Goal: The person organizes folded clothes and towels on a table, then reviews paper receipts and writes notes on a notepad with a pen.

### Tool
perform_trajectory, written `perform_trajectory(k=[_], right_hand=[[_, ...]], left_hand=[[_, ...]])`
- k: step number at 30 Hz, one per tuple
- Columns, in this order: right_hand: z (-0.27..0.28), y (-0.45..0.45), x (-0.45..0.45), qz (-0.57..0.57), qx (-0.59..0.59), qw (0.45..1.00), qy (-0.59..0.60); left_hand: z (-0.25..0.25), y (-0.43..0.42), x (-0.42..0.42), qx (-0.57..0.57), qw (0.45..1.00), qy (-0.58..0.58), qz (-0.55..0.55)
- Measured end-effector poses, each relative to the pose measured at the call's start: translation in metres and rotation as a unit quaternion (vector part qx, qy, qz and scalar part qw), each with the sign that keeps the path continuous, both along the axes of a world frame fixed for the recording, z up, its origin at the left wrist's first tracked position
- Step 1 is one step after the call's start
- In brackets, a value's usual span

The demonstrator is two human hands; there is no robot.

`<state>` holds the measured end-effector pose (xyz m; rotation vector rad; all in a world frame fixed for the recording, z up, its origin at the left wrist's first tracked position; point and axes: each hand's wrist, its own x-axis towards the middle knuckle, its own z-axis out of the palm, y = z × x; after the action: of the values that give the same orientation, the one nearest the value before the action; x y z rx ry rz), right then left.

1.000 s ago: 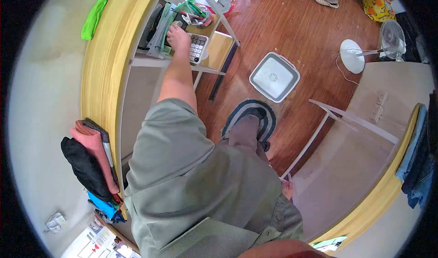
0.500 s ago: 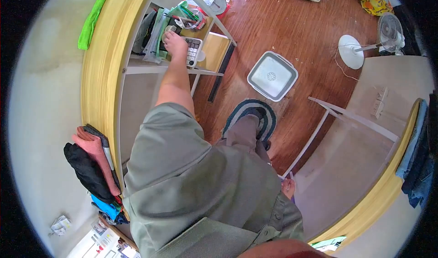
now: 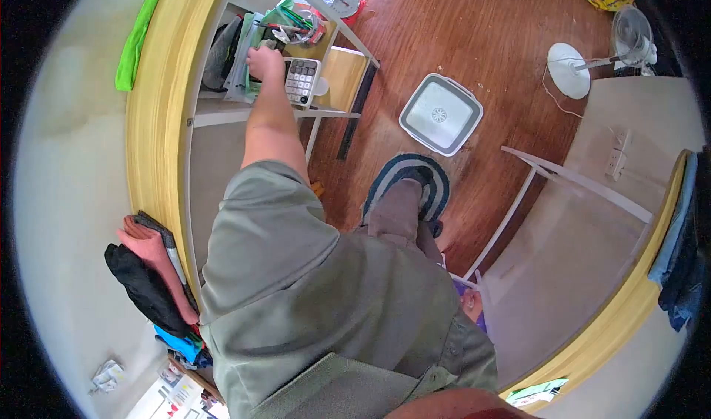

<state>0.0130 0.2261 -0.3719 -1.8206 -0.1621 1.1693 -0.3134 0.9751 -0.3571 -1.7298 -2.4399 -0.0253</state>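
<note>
My left hand (image 3: 264, 62) reaches onto the shelf (image 3: 215, 113) at upper left. Its fingers are curled together beside a small greyish thing (image 3: 269, 44), and what they grip is hidden. Just right of it lies a white calculator-like pad (image 3: 301, 81) with rows of keys. Clear plastic sleeves (image 3: 241, 77) stand to its left, and a clear container of green and red pens (image 3: 300, 25) is beyond it. Low at right, partly covered by my sleeve, my right hand (image 3: 471, 305) is closed against a purple thing (image 3: 481, 320); its kind does not show.
A grey-white basin (image 3: 440, 115) sits on the wooden floor, near the striped mat (image 3: 368, 189) under my foot. A white fan (image 3: 569, 71) stands at upper right. Folded clothes (image 3: 152, 271) lie on the left ledge, jeans (image 3: 681, 271) on the right one. A metal frame (image 3: 511, 223) rises at right.
My left hand has shifted slightly left and down across the shelf, off the rounded beige thing it was touching. More of the purple thing shows by my right hand. The whole view has shifted a little.
</note>
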Motion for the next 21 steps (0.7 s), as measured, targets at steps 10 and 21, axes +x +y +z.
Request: perform_trajectory(k=[10, 21], right_hand=[[0.088, 0.110, -0.004, -0.097, -0.066, 0.993, 0.033], [0.307, 0.126, 0.004, -0.361, 0.233, 0.781, -0.453]], left_hand=[[0.045, -0.075, 0.092, 0.278, 0.890, -0.336, -0.135], [0.245, -0.439, 0.336, -0.315, 0.218, -0.667, -0.639]])
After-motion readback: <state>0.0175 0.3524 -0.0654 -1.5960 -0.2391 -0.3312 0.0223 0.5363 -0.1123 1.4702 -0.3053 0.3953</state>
